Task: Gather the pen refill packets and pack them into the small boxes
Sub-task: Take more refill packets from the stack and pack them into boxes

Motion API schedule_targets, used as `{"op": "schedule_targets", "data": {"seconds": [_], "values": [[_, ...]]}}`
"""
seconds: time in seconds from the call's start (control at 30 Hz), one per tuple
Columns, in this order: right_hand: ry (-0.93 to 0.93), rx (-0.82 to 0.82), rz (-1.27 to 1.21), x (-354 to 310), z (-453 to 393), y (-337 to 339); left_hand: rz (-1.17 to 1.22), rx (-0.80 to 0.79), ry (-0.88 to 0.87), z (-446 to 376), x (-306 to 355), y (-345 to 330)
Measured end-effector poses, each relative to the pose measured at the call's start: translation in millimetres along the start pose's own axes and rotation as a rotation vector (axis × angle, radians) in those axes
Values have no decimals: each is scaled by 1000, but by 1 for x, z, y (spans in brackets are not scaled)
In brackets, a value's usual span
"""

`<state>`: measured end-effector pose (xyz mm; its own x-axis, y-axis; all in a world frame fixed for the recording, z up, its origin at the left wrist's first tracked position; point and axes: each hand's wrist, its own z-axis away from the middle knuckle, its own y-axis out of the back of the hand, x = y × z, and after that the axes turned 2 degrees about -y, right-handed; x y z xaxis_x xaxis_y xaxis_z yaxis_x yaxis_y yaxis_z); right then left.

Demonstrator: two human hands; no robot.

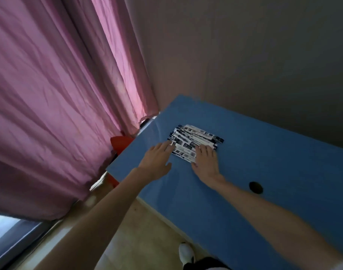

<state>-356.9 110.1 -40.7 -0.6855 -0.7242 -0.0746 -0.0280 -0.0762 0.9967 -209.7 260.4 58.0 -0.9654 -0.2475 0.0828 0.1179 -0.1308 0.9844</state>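
Nearest: white shoe and a dark trouser leg at the bottom edge, on pale floor; I can't see more of the person.
Left hand: fingers straight and spread, tips touching the left edge of the pile.
Right hand: fingers straight and close together, lying flat on the near-right end of the pile.
Packets: pen refill packets lie in a loose overlapping fan on the blue table, far-left part, near the corner.
Handling: I judge them light, thin, flat and slick, likely to slide over each other; best squared between both palms, then lifted by the long edges.
Hidden: no small boxes in view; print blurred; packet count unreadable.
Unclear: dark round spot on the table, red object behind the pink curtain.
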Motion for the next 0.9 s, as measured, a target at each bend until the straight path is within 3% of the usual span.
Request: {"op": "schedule_targets", "data": {"seconds": [0.23, 0.37, 0.57, 0.9], "values": [[87, 30, -10, 0, 15, -27, -56, -121, -223, -71, -27, -47], [53, 51, -125, -4, 18, -35, 25, -108, -387, -89, -54, -66], [-56, -44, -231, -21, 19, -20, 51, -142, -525, -117, -81, -67], [-164, -151, 18, -62, 18, -15, 87, -185, -677, -130, -93, -70]]}}
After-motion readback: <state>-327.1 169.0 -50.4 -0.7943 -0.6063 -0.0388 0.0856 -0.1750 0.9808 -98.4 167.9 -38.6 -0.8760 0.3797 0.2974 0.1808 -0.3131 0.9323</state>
